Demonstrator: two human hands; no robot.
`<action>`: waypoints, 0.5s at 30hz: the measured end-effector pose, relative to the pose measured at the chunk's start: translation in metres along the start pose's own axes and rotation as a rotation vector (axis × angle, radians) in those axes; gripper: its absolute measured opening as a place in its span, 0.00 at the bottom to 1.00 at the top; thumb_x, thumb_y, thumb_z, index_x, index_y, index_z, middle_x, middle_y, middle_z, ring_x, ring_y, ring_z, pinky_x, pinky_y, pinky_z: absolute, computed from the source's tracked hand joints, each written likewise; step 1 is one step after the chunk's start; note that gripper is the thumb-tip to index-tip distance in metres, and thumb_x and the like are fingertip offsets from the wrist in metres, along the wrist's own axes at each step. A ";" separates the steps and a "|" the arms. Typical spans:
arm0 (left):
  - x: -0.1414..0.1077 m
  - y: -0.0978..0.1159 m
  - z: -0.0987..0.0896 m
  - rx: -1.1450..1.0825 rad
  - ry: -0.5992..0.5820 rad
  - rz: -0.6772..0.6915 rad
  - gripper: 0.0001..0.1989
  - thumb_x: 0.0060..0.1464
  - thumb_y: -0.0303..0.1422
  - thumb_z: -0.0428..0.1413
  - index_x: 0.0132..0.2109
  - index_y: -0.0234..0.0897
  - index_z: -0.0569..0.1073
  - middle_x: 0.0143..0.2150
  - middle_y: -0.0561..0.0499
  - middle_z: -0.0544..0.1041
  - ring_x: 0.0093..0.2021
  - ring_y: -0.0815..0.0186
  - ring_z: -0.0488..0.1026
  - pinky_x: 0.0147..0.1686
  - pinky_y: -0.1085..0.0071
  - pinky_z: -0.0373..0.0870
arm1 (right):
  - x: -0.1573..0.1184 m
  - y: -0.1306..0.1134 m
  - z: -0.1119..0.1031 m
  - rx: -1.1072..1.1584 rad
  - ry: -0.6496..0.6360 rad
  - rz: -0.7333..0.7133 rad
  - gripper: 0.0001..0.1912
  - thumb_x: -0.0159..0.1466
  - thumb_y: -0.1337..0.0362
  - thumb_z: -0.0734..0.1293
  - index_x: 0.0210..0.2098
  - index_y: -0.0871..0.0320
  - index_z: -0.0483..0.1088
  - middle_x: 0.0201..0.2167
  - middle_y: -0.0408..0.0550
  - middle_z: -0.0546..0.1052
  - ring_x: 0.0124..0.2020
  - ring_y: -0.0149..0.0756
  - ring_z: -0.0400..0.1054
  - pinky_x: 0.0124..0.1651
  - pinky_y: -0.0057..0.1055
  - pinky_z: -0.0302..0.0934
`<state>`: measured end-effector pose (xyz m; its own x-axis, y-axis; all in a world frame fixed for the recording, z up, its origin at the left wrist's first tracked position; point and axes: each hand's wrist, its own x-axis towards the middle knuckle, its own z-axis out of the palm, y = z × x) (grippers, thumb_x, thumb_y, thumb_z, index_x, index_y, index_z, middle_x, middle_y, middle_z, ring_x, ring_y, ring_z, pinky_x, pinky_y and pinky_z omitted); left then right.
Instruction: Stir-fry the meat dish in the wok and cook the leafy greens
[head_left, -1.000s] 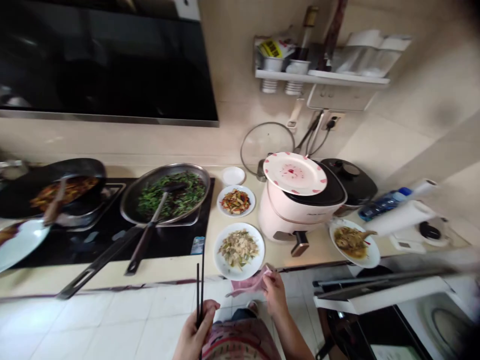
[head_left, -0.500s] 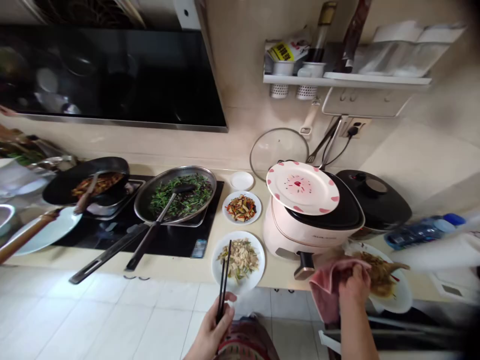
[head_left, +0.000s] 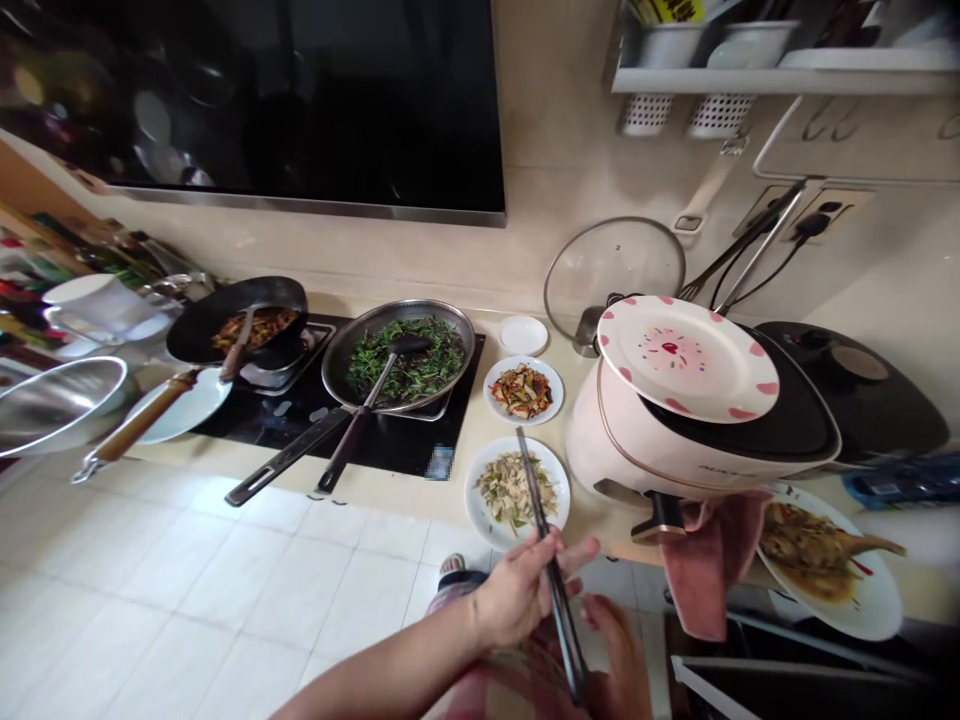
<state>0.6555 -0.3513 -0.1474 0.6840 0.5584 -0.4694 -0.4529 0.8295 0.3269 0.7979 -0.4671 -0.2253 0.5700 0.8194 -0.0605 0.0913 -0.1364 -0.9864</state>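
My left hand (head_left: 521, 590) holds a pair of dark chopsticks (head_left: 551, 560) in front of the counter, some of its fingers stretched out to the right. The chopsticks' far tips reach over a white plate of pale sliced food (head_left: 487, 515). Close beside their lower end is my right hand (head_left: 619, 650), fingers apart and partly cut off by the frame's bottom edge. Whether it touches the chopsticks I cannot tell. A pink cloth (head_left: 705, 580) hangs over the counter edge, below a pink electric cooker (head_left: 600, 430), apart from both hands.
On the cooker lies a heart-patterned plate (head_left: 690, 385). A pan of greens (head_left: 405, 360) and a dark wok (head_left: 195, 315) stand on the left. A small plate of mixed vegetables (head_left: 523, 390) sits behind; a dish with brown meat (head_left: 817, 560) is far right.
My right hand has let go of the pink cloth and come left, near the chopsticks. My left hand has moved right with the chopsticks. The view has shifted left and down.
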 end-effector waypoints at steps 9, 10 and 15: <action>-0.004 0.003 -0.018 0.339 -0.169 -0.074 0.21 0.50 0.49 0.61 0.43 0.38 0.69 0.44 0.47 0.78 0.46 0.62 0.74 0.47 0.65 0.67 | -0.002 -0.058 0.050 -0.335 0.199 -0.475 0.07 0.65 0.61 0.65 0.38 0.56 0.72 0.34 0.52 0.78 0.35 0.40 0.75 0.37 0.32 0.72; -0.008 0.008 -0.032 0.449 -0.173 -0.090 0.22 0.51 0.50 0.60 0.45 0.39 0.68 0.42 0.48 0.78 0.44 0.62 0.74 0.44 0.66 0.67 | -0.003 -0.056 0.046 -0.250 0.216 -0.331 0.08 0.65 0.59 0.65 0.39 0.56 0.72 0.34 0.52 0.78 0.35 0.41 0.75 0.37 0.32 0.72; -0.036 0.039 -0.125 0.891 0.074 -0.043 0.17 0.47 0.47 0.62 0.34 0.38 0.71 0.31 0.52 0.76 0.34 0.65 0.72 0.36 0.70 0.65 | 0.001 -0.045 0.024 0.282 0.205 0.107 0.16 0.57 0.52 0.72 0.37 0.56 0.70 0.33 0.48 0.78 0.33 0.45 0.76 0.38 0.39 0.73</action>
<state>0.5416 -0.3377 -0.2199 0.6372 0.5522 -0.5376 0.2055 0.5507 0.8090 0.7746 -0.4468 -0.1842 0.7183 0.6767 -0.1617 -0.1900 -0.0327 -0.9812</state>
